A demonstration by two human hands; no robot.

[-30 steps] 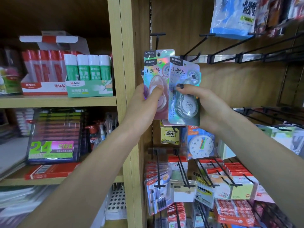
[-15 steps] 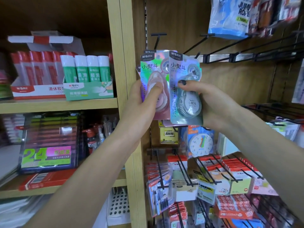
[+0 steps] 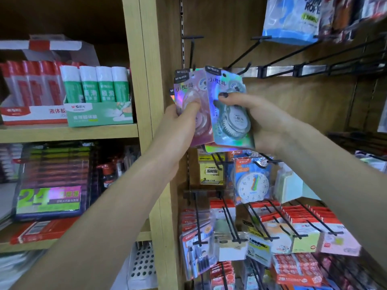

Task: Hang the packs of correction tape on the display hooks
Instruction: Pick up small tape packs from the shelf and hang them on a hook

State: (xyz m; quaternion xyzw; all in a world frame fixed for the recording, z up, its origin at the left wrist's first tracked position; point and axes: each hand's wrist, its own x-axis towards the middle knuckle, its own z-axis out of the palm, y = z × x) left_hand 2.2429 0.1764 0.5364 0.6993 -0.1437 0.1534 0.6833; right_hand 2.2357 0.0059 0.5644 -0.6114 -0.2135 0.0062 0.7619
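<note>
- Wooden shop shelving and a brown hook panel point(image 3: 282, 105) fill my view.
- Nothing hung yet, I judge: my left hand point(image 3: 178, 122) grips the pink correction tape packs point(image 3: 189, 88), my right hand point(image 3: 263, 120) pinches a blue correction tape pack point(image 3: 228, 124).
- An empty display hook point(image 3: 244, 69) sits just above; the blurred hang-hole seems close below its tip.
</note>
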